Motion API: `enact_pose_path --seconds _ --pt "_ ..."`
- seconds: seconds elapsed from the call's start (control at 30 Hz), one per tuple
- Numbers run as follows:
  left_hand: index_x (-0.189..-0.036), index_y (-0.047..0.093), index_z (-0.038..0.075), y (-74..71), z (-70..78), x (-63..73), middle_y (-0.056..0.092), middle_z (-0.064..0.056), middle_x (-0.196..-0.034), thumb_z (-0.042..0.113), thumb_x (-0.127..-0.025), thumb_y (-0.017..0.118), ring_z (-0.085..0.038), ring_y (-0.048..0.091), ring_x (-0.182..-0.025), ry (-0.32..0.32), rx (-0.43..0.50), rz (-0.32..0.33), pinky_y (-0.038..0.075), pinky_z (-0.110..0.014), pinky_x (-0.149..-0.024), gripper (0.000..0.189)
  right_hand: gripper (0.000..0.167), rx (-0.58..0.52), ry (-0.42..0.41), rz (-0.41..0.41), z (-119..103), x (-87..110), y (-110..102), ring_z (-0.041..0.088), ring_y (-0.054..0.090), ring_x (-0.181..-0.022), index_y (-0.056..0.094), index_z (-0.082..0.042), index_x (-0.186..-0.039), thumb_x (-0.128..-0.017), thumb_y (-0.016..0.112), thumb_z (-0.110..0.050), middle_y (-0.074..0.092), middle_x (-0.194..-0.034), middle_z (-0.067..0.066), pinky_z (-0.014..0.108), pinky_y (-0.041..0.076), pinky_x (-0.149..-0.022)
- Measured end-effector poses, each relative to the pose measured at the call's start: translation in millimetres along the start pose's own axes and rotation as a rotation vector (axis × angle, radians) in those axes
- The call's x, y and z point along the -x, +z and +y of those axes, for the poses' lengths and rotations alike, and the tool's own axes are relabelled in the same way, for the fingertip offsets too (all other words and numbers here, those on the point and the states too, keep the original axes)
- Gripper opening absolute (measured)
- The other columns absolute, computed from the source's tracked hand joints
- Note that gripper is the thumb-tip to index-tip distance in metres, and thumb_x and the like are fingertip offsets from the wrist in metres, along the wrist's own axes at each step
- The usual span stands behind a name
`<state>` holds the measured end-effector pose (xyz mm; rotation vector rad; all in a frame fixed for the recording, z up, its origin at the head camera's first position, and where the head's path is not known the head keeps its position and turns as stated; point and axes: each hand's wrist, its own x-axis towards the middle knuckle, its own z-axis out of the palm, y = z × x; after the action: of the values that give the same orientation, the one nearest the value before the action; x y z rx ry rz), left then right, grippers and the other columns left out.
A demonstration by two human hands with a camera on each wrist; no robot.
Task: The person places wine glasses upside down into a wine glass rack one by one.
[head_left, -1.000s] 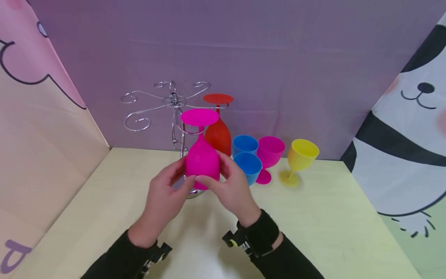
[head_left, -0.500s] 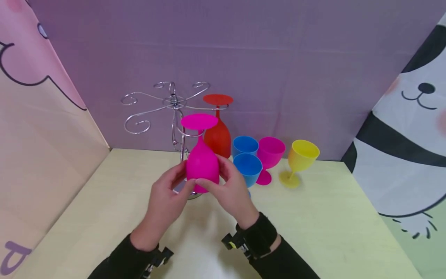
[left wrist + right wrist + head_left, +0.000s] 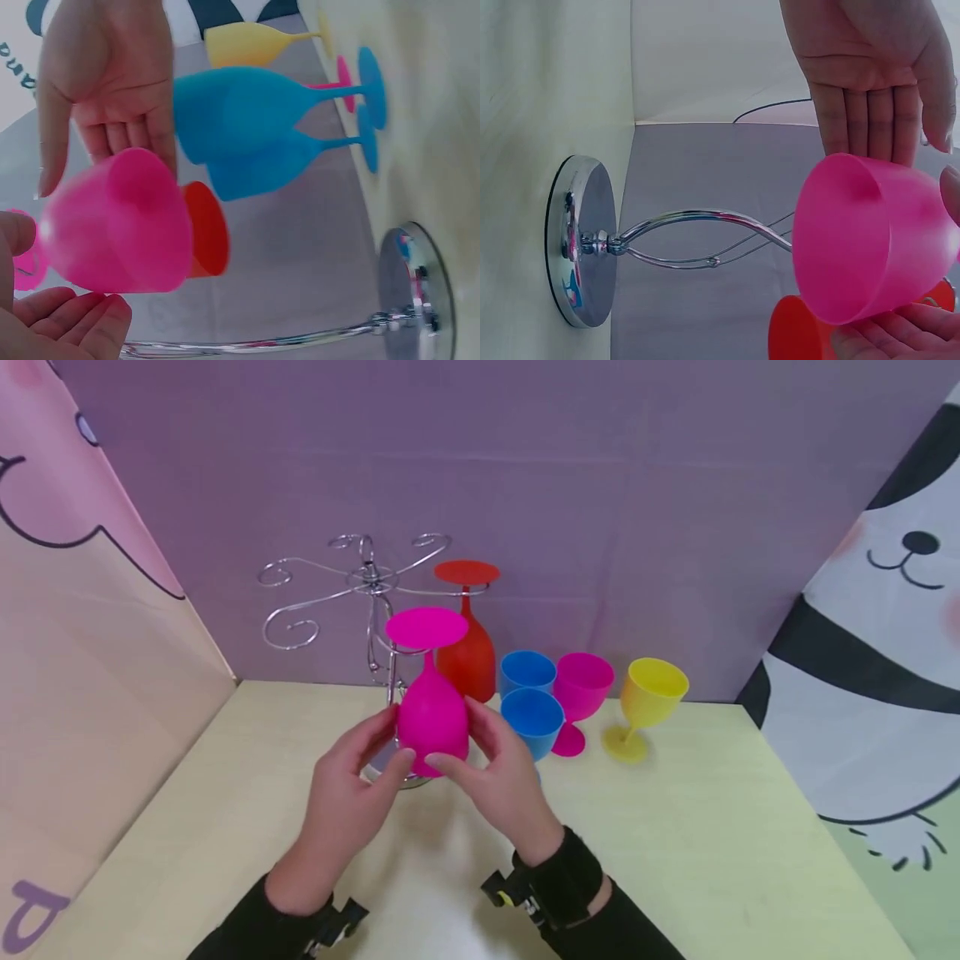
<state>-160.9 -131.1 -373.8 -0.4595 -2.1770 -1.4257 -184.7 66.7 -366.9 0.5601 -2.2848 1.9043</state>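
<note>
An upside-down pink plastic goblet (image 3: 433,718) has its foot over a curled arm of the chrome stemware rack (image 3: 292,597). My left hand (image 3: 347,802) is at the left of its bowl and my right hand (image 3: 510,785) at the right. Their fingers are mostly straight beside the bowl. In the wrist views both thumbs stand off the pink surface. The goblet's mouth faces down, over the rack's round base (image 3: 581,240). Just behind, a red-orange goblet (image 3: 471,664) hangs inverted from the neighbouring arm.
Two blue goblets (image 3: 532,722), another pink goblet (image 3: 585,683) and a yellow goblet (image 3: 651,692) stand upright on the pale table (image 3: 675,843), right of the rack. Other rack arms on the left carry no goblets. A purple backdrop (image 3: 675,527) closes off the back.
The pink goblet has come down slightly, its foot now lower against the rack arm. My thumbs, which met in front of the bowl, have drawn apart.
</note>
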Motion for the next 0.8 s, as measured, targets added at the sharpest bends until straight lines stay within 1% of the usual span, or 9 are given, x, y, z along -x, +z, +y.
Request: enact_pose_path --seconds 0.1,0.23,0.3,0.37,0.43,0.53,0.63,0.8 --pt "-0.146 0.056 0.004 -3.3 8.2 2.2 0.06 -0.009 -0.143 0.008 -0.092 0.078 -0.029 0.059 -0.129 0.017 -0.004 0.002 0.05 -0.016 -0.094 0.059 0.077 0.003 -0.014 -0.008 -5.2 5.5 -2.8 0.02 0.048 -0.139 0.045 -0.018 -0.155 -0.089 0.083 -0.029 0.052 -0.15 -0.007 0.044 0.051 -0.105" --pt "-0.147 0.057 0.008 -5.5 21.7 4.5 0.061 -0.005 -0.143 0.008 -0.093 0.077 -0.027 0.059 -0.13 0.028 0.012 -0.011 0.051 -0.018 -0.094 0.058 0.079 0.013 -0.018 0.006 -13.1 15.3 -10.2 0.023 0.045 -0.143 0.043 -0.012 -0.157 -0.09 0.083 -0.023 0.049 -0.155 0.0 0.042 0.05 -0.105" --pt "-0.147 0.057 0.009 -4.8 28.1 6.2 0.06 -0.003 -0.144 0.007 -0.093 0.077 -0.024 0.058 -0.131 0.039 0.036 -0.034 0.052 -0.02 -0.095 0.058 0.078 0.015 -0.009 0.014 -15.8 22.2 -15.7 0.022 0.045 -0.144 0.043 -0.012 -0.156 -0.09 0.083 -0.021 0.048 -0.156 0.001 0.038 0.051 -0.104" --pt "-0.147 0.058 0.01 -3.8 33.8 8.5 0.059 -0.001 -0.146 0.008 -0.093 0.077 -0.022 0.057 -0.133 0.049 0.05 -0.057 0.052 -0.023 -0.097 0.057 0.076 0.026 0.004 0.023 -18.0 29.4 -21.8 0.019 0.045 -0.143 0.045 -0.015 -0.155 -0.09 0.082 -0.022 0.049 -0.155 -0.002 0.035 0.05 -0.104" --pt "-0.147 0.058 0.011 -3.0 39.2 10.3 0.059 0.002 -0.146 0.008 -0.094 0.076 -0.019 0.056 -0.134 0.068 0.052 -0.072 0.051 -0.024 -0.099 0.056 0.074 0.035 0.006 0.031 -19.9 36.3 -28.3 0.018 0.046 -0.143 0.045 -0.016 -0.155 -0.09 0.082 -0.022 0.049 -0.155 -0.003 0.034 0.048 -0.106" --pt "-0.145 0.06 0.01 -3.5 45.6 12.6 0.061 0.001 -0.145 0.008 -0.093 0.075 -0.019 0.058 -0.132 0.108 0.032 -0.062 0.05 -0.024 -0.101 0.054 0.073 0.068 -0.008 0.059 -24.9 44.9 -37.0 0.018 0.047 -0.142 0.047 -0.015 -0.154 -0.09 0.083 -0.02 0.051 -0.154 -0.002 0.034 0.046 -0.107" --pt "-0.144 0.061 0.009 -5.1 50.2 14.5 0.062 -0.001 -0.143 0.005 -0.092 0.075 -0.02 0.06 -0.13 0.136 0.03 -0.037 0.049 -0.022 -0.101 0.054 0.072 0.097 -0.045 0.09 -30.7 52.3 -44.8 0.021 0.048 -0.142 0.047 -0.01 -0.153 -0.09 0.082 -0.01 0.052 -0.153 0.003 0.034 0.045 -0.107" --pt "-0.145 0.06 0.01 -9.4 53.9 18.0 0.061 0.0 -0.144 0.002 -0.09 0.077 -0.019 0.058 -0.132 0.126 0.036 -0.007 0.05 -0.022 -0.099 0.057 0.07 0.136 -0.087 0.14 -38.2 61.9 -56.0 0.023 0.049 -0.141 0.049 -0.008 -0.151 -0.089 0.08 -0.002 0.054 -0.152 0.005 0.027 0.044 -0.107"
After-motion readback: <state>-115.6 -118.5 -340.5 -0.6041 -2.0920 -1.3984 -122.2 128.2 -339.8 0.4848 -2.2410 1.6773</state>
